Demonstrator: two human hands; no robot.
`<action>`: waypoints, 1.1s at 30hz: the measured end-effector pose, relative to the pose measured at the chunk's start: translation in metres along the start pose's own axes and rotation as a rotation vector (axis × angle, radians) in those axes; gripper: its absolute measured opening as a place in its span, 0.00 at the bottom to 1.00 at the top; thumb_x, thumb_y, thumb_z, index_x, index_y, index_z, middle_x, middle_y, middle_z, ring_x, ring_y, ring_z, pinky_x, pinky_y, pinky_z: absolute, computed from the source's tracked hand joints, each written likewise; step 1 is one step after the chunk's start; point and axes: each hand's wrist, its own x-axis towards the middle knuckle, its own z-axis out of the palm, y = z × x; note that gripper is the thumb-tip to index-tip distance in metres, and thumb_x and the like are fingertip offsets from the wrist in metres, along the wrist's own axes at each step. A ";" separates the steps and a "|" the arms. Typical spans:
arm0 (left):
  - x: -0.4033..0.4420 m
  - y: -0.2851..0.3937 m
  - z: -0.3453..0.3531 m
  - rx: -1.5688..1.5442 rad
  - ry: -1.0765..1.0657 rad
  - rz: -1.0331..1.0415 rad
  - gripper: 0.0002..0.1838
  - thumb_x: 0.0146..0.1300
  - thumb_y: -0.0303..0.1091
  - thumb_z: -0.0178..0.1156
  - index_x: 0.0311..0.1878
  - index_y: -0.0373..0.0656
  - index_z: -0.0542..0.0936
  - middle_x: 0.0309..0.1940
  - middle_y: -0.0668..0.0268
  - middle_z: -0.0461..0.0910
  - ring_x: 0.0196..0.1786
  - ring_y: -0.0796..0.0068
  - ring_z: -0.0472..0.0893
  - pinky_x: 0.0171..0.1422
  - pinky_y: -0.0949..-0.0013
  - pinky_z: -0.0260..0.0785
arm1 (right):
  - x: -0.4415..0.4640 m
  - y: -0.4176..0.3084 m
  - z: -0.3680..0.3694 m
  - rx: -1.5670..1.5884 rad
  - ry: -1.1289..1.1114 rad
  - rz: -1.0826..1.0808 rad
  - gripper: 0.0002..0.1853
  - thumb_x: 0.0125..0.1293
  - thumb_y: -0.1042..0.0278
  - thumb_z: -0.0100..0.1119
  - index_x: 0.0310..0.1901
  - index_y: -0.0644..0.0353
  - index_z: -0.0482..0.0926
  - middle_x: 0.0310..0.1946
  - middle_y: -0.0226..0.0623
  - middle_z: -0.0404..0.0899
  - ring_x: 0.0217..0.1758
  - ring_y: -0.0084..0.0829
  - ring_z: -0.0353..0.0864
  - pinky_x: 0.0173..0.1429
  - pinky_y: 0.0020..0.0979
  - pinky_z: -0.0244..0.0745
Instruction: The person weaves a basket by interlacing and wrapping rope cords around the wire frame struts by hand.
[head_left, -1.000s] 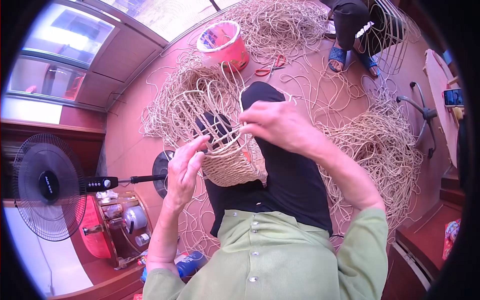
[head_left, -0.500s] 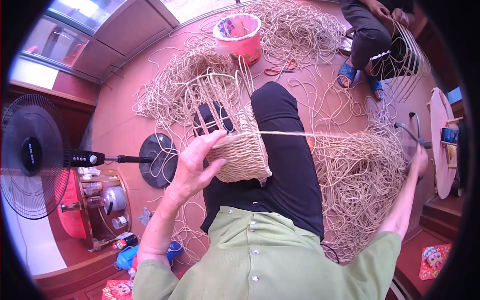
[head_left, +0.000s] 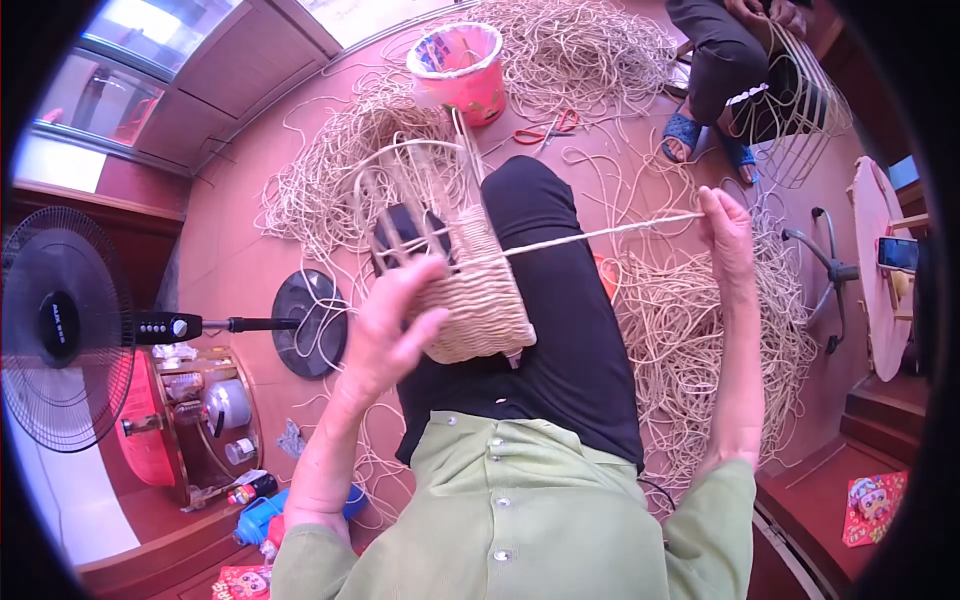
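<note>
A partly woven basket (head_left: 465, 310) lies tilted on my lap, its lower wall tightly woven and its bare frame bars pointing away from me. My left hand (head_left: 395, 320) grips the basket's near left side, thumb and fingers on the weave; it is a little blurred. A strand of cord (head_left: 610, 231) runs taut from the basket's right edge across my right thigh. Its far end is pinched in the fingers of my right hand (head_left: 728, 225), raised to the right above a heap of loose cord (head_left: 690, 350).
More cord heaps (head_left: 580, 55) lie at the back beside a pink bucket (head_left: 470, 85). Red-handled scissors (head_left: 545, 132) rest on the floor. A standing fan (head_left: 65, 325) is at left. Another person (head_left: 725, 60) sits at upper right holding a wire frame (head_left: 800, 120).
My right hand has come up and inward from the far right, with the cord now angled upward. The basket has turned slightly in my left hand.
</note>
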 end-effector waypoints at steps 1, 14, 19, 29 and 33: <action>0.006 0.009 0.006 0.144 0.002 0.098 0.31 0.59 0.31 0.73 0.67 0.41 0.76 0.53 0.56 0.82 0.55 0.61 0.82 0.61 0.60 0.75 | 0.008 0.012 -0.020 0.135 -0.046 0.049 0.13 0.76 0.57 0.64 0.33 0.50 0.79 0.22 0.14 0.66 0.20 0.08 0.53 0.23 0.18 0.48; -0.015 0.015 0.044 0.437 0.184 0.044 0.26 0.59 0.48 0.72 0.58 0.47 0.81 0.58 0.64 0.80 0.71 0.54 0.70 0.78 0.42 0.44 | -0.127 -0.155 0.072 -0.007 -0.081 -0.520 0.14 0.71 0.62 0.67 0.30 0.61 0.79 0.22 0.24 0.69 0.20 0.18 0.58 0.25 0.27 0.58; -0.021 0.029 0.042 0.610 0.281 0.035 0.31 0.58 0.48 0.73 0.65 0.49 0.80 0.70 0.54 0.70 0.74 0.48 0.62 0.79 0.42 0.43 | -0.159 -0.177 0.109 -0.040 -0.523 -0.546 0.17 0.58 0.59 0.80 0.27 0.63 0.83 0.16 0.30 0.76 0.17 0.27 0.71 0.22 0.32 0.61; 0.006 0.033 0.079 0.475 0.312 0.168 0.26 0.58 0.41 0.73 0.60 0.50 0.82 0.52 0.69 0.79 0.58 0.67 0.77 0.78 0.39 0.42 | -0.168 -0.192 0.131 -0.639 -0.569 -0.682 0.13 0.53 0.68 0.81 0.33 0.62 0.84 0.19 0.33 0.71 0.20 0.31 0.72 0.22 0.35 0.62; 0.012 0.034 0.082 0.457 0.331 0.188 0.19 0.62 0.39 0.71 0.57 0.51 0.85 0.48 0.71 0.81 0.54 0.70 0.80 0.78 0.43 0.44 | -0.141 -0.179 0.024 -1.552 -0.033 -0.736 0.08 0.60 0.80 0.67 0.41 0.60 0.85 0.31 0.38 0.77 0.30 0.37 0.80 0.30 0.38 0.72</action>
